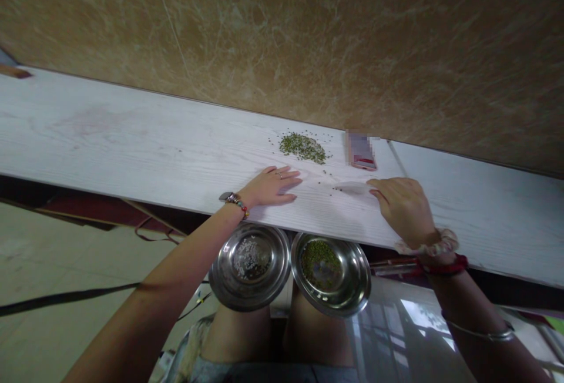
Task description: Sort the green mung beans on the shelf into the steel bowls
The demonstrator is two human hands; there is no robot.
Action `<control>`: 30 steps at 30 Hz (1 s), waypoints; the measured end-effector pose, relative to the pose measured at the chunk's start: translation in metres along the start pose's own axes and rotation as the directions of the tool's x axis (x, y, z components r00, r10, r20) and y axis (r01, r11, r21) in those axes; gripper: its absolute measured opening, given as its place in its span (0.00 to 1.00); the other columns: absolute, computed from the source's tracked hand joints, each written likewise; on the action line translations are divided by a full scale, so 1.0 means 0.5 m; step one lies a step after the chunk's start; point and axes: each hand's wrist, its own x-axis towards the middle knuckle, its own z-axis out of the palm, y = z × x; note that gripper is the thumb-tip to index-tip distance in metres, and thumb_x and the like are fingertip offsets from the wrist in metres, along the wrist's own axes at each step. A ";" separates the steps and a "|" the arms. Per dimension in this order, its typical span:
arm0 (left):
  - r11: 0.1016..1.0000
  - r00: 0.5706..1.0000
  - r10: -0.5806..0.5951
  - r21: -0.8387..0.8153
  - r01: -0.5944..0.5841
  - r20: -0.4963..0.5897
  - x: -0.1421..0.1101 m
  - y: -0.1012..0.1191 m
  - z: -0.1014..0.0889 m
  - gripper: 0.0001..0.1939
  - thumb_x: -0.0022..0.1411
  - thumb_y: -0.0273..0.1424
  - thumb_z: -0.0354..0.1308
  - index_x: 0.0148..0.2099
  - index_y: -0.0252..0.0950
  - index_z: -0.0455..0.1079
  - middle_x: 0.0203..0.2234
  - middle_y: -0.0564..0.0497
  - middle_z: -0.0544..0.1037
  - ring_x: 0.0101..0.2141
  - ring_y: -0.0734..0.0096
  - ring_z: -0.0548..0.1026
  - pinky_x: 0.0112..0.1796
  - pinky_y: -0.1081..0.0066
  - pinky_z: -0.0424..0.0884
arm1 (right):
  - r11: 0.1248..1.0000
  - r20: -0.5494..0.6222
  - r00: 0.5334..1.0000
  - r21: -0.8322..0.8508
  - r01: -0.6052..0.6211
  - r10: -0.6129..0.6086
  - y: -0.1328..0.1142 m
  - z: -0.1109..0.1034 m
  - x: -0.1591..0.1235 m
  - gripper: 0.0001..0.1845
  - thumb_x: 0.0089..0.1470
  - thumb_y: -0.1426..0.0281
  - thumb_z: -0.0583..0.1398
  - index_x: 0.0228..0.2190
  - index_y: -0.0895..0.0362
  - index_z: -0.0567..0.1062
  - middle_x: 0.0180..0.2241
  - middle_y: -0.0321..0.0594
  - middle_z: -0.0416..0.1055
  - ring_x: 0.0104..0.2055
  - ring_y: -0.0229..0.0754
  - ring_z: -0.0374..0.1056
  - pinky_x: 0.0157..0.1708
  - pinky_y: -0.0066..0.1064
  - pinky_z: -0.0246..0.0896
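Observation:
My left hand lies flat on the white wood-grain shelf, fingers stretched out and holding nothing. My right hand is closed, thumb against fingers, on a thin, pale, see-through flat piece whose kind I cannot make out. The piece's far tip touches a few loose mung beans near the shelf's middle. Beyond both hands is a pile of mung beans mixed with white grains that look like rice. Below the shelf edge, the left steel bowl has white grains in it; the right steel bowl has mung beans.
A phone lies right of the pile, close to the marbled wall. The bowls rest over the person's thighs. A brown object sits at the far left end, and a dark strap crosses the lower left.

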 end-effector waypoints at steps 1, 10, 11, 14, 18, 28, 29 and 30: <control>1.000 1.000 0.001 0.001 -0.001 0.000 0.000 -0.001 0.001 0.26 0.66 0.47 0.46 0.64 0.47 0.55 0.66 0.55 0.55 0.65 0.62 0.51 0.61 0.60 0.47 | 1.000 0.013 1.000 0.005 -0.006 0.006 0.000 0.000 -0.003 0.13 0.60 0.71 0.52 0.36 0.56 0.77 0.30 0.42 0.78 0.34 0.45 0.71 0.38 0.38 0.59; 1.000 1.000 -0.007 -0.003 0.007 0.013 0.001 -0.001 0.000 0.27 0.66 0.47 0.46 0.64 0.47 0.56 0.66 0.54 0.55 0.65 0.61 0.51 0.61 0.59 0.46 | 1.000 -0.026 1.000 0.006 0.011 -0.011 -0.001 -0.008 -0.006 0.13 0.60 0.72 0.52 0.36 0.56 0.76 0.30 0.42 0.78 0.34 0.44 0.71 0.37 0.36 0.59; 1.000 1.000 -0.008 -0.005 0.008 0.014 0.001 -0.001 0.000 0.27 0.66 0.47 0.46 0.64 0.46 0.56 0.66 0.54 0.55 0.65 0.61 0.51 0.61 0.59 0.46 | 1.000 -0.017 1.000 -0.004 0.006 -0.006 -0.001 -0.007 -0.005 0.13 0.60 0.72 0.52 0.35 0.56 0.76 0.30 0.42 0.78 0.33 0.44 0.71 0.37 0.36 0.59; 1.000 1.000 0.002 -0.005 -0.002 0.005 0.001 -0.002 0.002 0.27 0.66 0.48 0.45 0.65 0.47 0.55 0.66 0.54 0.55 0.65 0.61 0.51 0.61 0.59 0.47 | 1.000 0.013 1.000 -0.011 -0.006 0.006 -0.004 -0.003 -0.007 0.13 0.59 0.72 0.52 0.35 0.56 0.76 0.29 0.42 0.78 0.33 0.44 0.70 0.36 0.37 0.59; 1.000 1.000 0.013 0.005 -0.013 -0.012 0.001 -0.007 0.008 0.27 0.66 0.48 0.45 0.64 0.48 0.55 0.66 0.55 0.55 0.65 0.63 0.51 0.61 0.59 0.47 | 0.999 0.007 1.000 0.031 0.009 -0.009 -0.009 -0.007 -0.013 0.13 0.60 0.71 0.51 0.35 0.56 0.76 0.31 0.41 0.78 0.34 0.44 0.71 0.37 0.36 0.60; 1.000 1.000 -0.003 -0.011 0.003 -0.001 0.000 -0.001 0.002 0.27 0.66 0.47 0.46 0.64 0.47 0.56 0.66 0.54 0.55 0.65 0.62 0.51 0.61 0.59 0.46 | 0.999 0.007 1.000 0.015 0.031 -0.031 -0.024 -0.009 -0.019 0.13 0.60 0.71 0.51 0.35 0.57 0.76 0.29 0.42 0.78 0.32 0.44 0.70 0.36 0.36 0.61; 1.000 1.000 -0.005 -0.011 0.005 0.001 0.000 -0.001 0.002 0.27 0.66 0.47 0.46 0.64 0.47 0.56 0.66 0.54 0.55 0.65 0.62 0.51 0.61 0.59 0.46 | 0.999 0.014 0.999 0.024 0.030 -0.031 -0.028 -0.011 -0.019 0.13 0.60 0.71 0.51 0.35 0.57 0.76 0.29 0.42 0.78 0.32 0.44 0.70 0.37 0.36 0.61; 1.000 1.000 -0.006 -0.011 0.006 0.000 0.001 -0.002 0.002 0.27 0.66 0.47 0.46 0.64 0.47 0.56 0.66 0.54 0.55 0.65 0.62 0.51 0.61 0.58 0.46 | 0.999 0.020 0.999 0.031 0.028 -0.029 -0.032 -0.013 -0.017 0.13 0.60 0.71 0.51 0.35 0.56 0.76 0.29 0.42 0.78 0.32 0.44 0.70 0.37 0.36 0.61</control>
